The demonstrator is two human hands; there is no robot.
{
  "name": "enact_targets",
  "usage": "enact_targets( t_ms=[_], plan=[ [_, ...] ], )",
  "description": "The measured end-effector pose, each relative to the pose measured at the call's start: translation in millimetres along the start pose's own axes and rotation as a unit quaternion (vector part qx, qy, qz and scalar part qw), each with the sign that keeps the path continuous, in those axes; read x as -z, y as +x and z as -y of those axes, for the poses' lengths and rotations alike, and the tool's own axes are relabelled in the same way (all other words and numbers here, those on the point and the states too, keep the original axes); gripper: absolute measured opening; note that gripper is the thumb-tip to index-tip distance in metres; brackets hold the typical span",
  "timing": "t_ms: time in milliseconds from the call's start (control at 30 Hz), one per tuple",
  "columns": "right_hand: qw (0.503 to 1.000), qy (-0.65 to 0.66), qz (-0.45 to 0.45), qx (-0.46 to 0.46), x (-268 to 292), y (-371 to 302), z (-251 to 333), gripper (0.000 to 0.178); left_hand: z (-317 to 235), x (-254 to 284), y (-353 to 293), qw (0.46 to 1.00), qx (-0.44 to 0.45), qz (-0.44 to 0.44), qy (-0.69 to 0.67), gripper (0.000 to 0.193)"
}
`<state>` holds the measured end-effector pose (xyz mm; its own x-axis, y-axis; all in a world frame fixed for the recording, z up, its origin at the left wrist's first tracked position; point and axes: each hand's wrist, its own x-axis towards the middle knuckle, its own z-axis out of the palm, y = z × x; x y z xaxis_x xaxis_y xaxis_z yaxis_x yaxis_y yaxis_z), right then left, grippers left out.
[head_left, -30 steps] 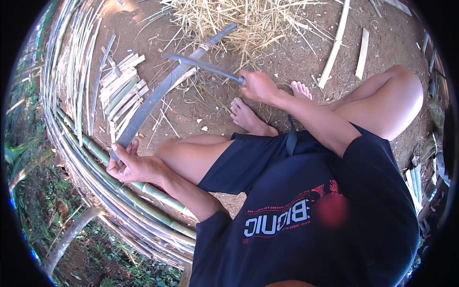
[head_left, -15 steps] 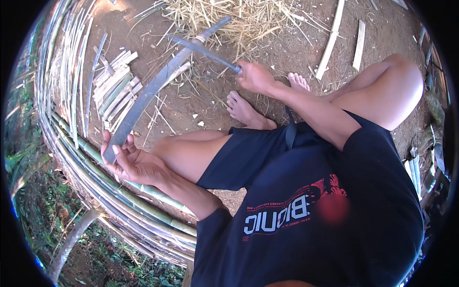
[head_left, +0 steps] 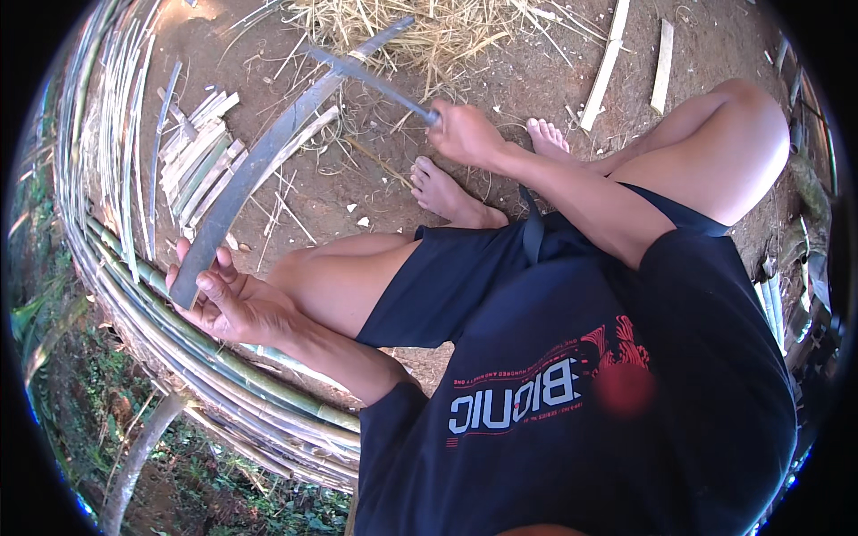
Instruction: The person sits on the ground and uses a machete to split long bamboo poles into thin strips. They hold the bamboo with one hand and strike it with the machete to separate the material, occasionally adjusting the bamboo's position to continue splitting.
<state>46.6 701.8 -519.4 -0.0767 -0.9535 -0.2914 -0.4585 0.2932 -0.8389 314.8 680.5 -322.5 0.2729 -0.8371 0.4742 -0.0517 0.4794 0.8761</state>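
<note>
My left hand [head_left: 228,299] grips the near end of a long grey strip [head_left: 259,156], apparently a bamboo strip, with the thumb on top and fingers around the edge. From there the strip slants up to the far middle, its tip over the straw. In my right hand [head_left: 466,134] is the grey handle of a slim knife [head_left: 384,87], the fist closed around it. The blade points left and crosses the strip's far part, close to a pale band on it. Whether the blade touches the strip I cannot tell.
Short split pieces [head_left: 201,165] lie in a pile on the dirt at left, partly behind the strip. Beside them stretch long thin strips and bamboo poles [head_left: 223,357]. Straw [head_left: 429,40] is heaped at the far middle. Two pale slats [head_left: 606,67] lie far right of my bare feet.
The whole view has shifted slightly, so the scene sits a little further left and up. Both hands keep their holds, and the knife still crosses the strip near the pale band.
</note>
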Motion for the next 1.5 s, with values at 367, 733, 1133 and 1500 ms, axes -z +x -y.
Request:
enact_targets(
  t_ms=[367, 733, 1133, 1500],
  plan=[
    [0.999, 0.015, -0.048, -0.021, -17.1, -6.8, -16.4, 0.023, 3.3, -12.0, 1.4, 0.999, -0.016, -0.03, 0.016, 0.036],
    [1.0, -0.012, 0.011, -0.022, 8.4, -3.2, -3.1, 0.021, 0.3, -8.7, 2.6, 0.999, -0.01, -0.02, 0.024, 0.034],
    [0.997, -0.054, 0.035, -0.043, 20.5, 18.7, -24.5, 0.02, 0.3, -13.8, -0.1, 0.996, -0.018, -0.021, 0.085, 0.041],
    [0.997, -0.062, 0.05, -0.007, 26.1, 28.7, -19.5, 0.018, 2.4, -6.4, 1.1, 0.996, -0.038, 0.013, 0.086, 0.043]
  ],
)
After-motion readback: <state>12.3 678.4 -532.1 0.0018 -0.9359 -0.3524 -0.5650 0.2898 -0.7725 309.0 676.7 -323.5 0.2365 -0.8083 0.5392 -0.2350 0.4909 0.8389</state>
